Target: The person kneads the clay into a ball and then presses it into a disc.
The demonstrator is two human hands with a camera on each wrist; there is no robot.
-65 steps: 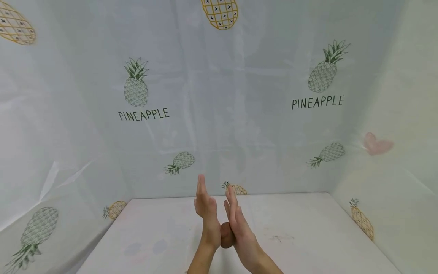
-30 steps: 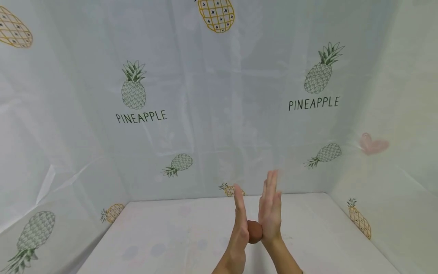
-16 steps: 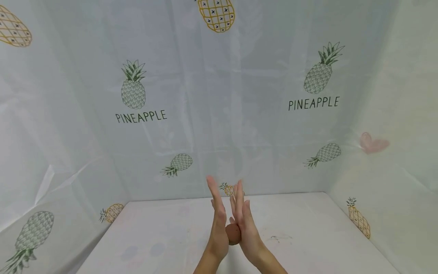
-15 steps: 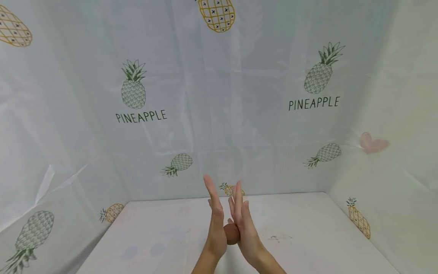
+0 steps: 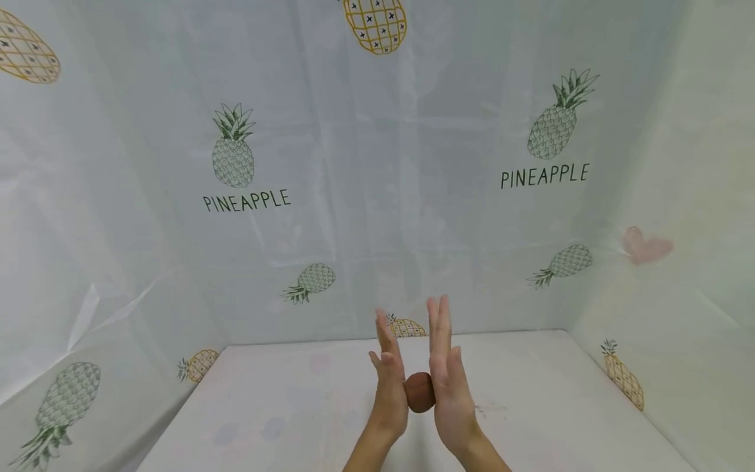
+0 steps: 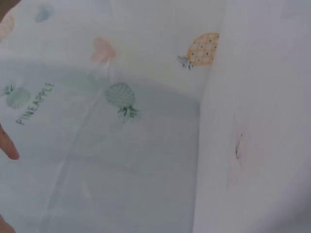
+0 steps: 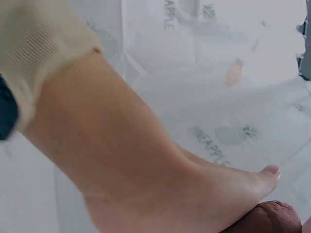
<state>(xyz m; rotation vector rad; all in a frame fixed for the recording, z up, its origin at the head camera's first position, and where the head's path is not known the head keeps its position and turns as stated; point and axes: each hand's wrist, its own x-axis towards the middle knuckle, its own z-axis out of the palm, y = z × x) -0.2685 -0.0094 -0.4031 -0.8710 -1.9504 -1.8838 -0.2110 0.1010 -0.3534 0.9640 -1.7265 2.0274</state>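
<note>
A pale sleeve [image 7: 46, 46] is worn above the right wrist. A brown, creased ball [image 5: 420, 393] is held over the white desk [image 5: 295, 393], lightly pressed between the palms of the left hand [image 5: 390, 393] and the right hand [image 5: 453, 393], both with fingers extended upward. Beyond, the desk is bordered by a pale sheet [image 5: 377, 196] printed with pineapples [image 5: 233, 164] and a pink heart [image 5: 645, 247].

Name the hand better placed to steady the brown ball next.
Probably the right hand: its fingers stand nearly upright, while those of the left hand lean outward. Both touch the brown ball.
</note>
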